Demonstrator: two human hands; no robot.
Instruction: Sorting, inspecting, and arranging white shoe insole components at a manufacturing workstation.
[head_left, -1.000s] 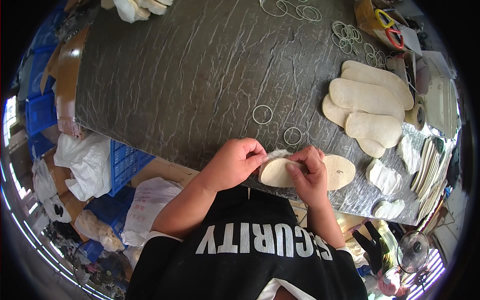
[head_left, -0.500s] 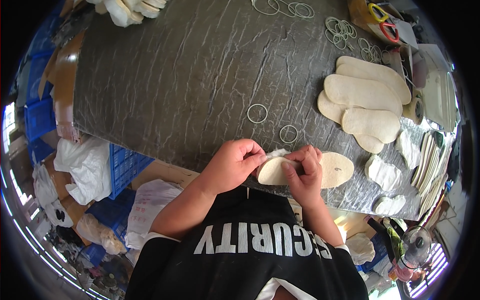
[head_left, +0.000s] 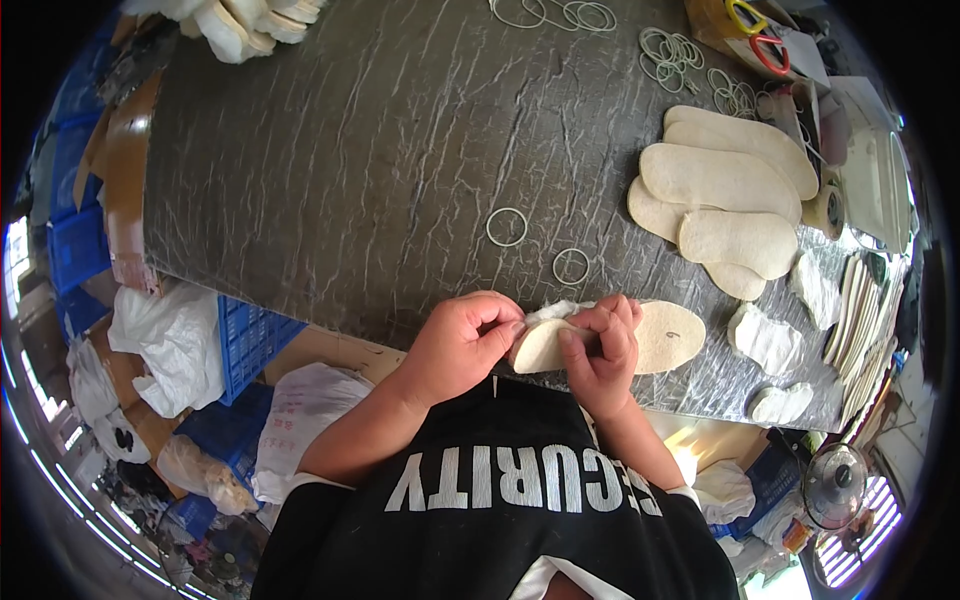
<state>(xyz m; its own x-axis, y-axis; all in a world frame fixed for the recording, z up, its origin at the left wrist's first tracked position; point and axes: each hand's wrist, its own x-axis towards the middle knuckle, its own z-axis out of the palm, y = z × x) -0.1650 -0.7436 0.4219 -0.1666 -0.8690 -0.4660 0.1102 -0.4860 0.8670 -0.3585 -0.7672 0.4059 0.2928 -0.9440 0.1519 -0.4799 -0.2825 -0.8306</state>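
Observation:
At the table's near edge, my right hand [head_left: 604, 355] grips a cream felt insole [head_left: 668, 335], its thumb on top and its fingers curled. One end juts out to the right. Left of the right hand shows a rounded cream piece [head_left: 538, 350]; whether it is the same insole folded over or a second one, I cannot tell. White fluffy lining [head_left: 558, 310] bulges along the far edge between the hands. My left hand [head_left: 466, 345] is closed in a pinch at the left end, thumb and forefinger on the lining's edge. Two pale rubber bands [head_left: 506, 227] lie just beyond.
Overlapping cream insoles [head_left: 720, 175] lie to the right, with white fluffy pieces [head_left: 765, 340] and a row of stacked insoles [head_left: 855, 310] nearby. Loose rubber bands [head_left: 670, 58] and scissors [head_left: 768, 52] are at the far right. More fluffy insoles [head_left: 240, 25] sit far left.
More of the white lining shows between my hands. The left pinch has shifted slightly, and the right hand has moved a little left along the insole. The whole view has shifted slightly.

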